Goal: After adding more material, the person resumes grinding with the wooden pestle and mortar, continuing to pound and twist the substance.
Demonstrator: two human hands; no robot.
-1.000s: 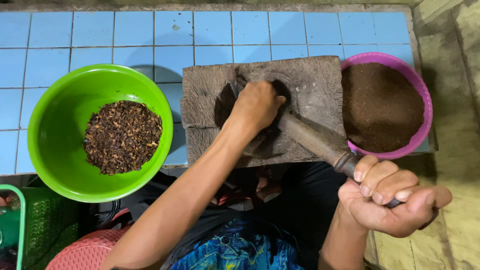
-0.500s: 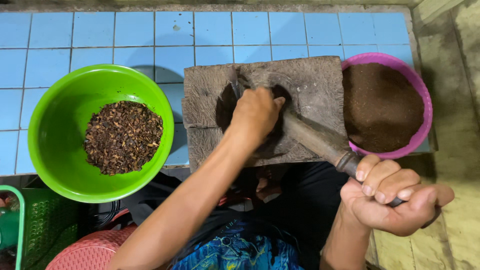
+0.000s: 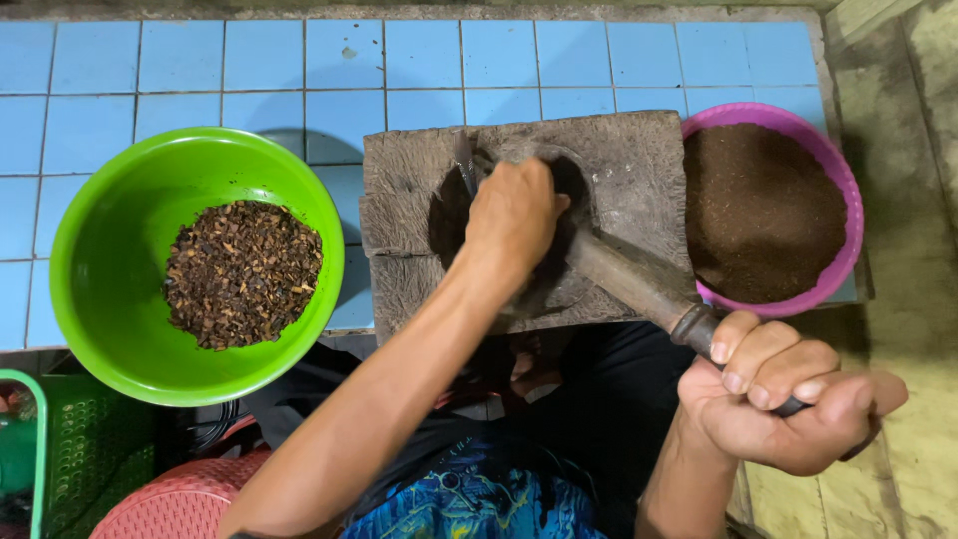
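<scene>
head view first — what's each hand doing?

— left hand [image 3: 514, 215] is down in the hollow of the wooden mortar block [image 3: 639, 160], fingers curled into it; whether they pinch anything i cannot tell, the back of the hand hides them. right hand [image 3: 788, 404] is wrapped tight round the end of the long pestle [image 3: 639, 284], whose far end slants into the same hollow just beside the left fingers.

— and the material?

— coarse dark bits sit in the green bowl [image 3: 110, 299] to the left of the block, well apart from it. fine brown powder fills the pink bowl [image 3: 843, 185], which touches the block's right edge. what lies in the hollow is hidden.

— so what could go wrong?

— my worry is the fingers: pestle tip and left hand share one small hollow, so a push or drop of the pestle could crush them. the pink bowl sits at the corner of the blue tiled ledge [image 3: 599, 60], close under the pestle shaft; a sideways swing might knock it and spill powder. the block also overhangs the ledge toward the lap, so a hard off-centre blow could tip it.
</scene>
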